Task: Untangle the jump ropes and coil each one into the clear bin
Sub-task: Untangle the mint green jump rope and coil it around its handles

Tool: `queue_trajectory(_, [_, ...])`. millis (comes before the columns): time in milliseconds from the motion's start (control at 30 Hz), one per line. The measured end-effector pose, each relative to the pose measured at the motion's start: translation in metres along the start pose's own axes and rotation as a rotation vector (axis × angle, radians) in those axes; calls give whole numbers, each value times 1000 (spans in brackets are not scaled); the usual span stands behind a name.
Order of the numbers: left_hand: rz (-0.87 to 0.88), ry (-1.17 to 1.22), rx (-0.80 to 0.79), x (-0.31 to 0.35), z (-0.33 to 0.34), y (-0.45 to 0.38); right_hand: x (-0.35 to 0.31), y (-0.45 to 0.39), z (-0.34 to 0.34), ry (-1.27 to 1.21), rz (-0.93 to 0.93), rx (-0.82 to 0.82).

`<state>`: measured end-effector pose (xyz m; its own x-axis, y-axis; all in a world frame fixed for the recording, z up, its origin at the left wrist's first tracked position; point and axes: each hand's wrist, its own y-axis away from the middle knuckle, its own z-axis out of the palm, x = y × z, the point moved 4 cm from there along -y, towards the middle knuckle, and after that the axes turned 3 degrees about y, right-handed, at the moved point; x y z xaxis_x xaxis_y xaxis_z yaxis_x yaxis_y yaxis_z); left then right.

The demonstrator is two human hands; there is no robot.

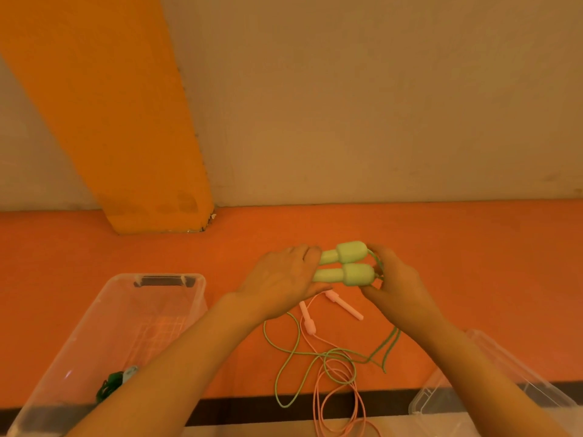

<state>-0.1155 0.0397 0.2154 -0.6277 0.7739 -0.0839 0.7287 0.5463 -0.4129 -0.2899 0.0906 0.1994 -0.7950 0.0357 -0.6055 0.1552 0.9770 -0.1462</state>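
Left hand (284,280): my fingers gripped the two green handles (344,268) side by side.
Right hand (391,279): fingers pinched the green rope (295,351) at the handle tops.
Pink rope (328,373): one, two handles, lying on the table (473,263) below.
Clear bin (126,326): one at left, a dark green rope (110,384) inside.

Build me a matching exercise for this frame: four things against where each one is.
1. green handles
2. pink handles
3. clear bin
4. dark green rope

A. lying on the orange floor below the hands
B. inside the bin's near corner
C. held side by side between both hands
D. on the floor at the left

Pairs: 1-C, 2-A, 3-D, 4-B
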Motion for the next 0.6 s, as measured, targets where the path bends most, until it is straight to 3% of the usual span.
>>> queue_trajectory(267, [-311,47,-114,-24,-11,-1,0,-9,-4,-153,79,27])
queue_trajectory(600, [-574,-38,-93,-58,-27,17,3,-7,5,-146,98,-41])
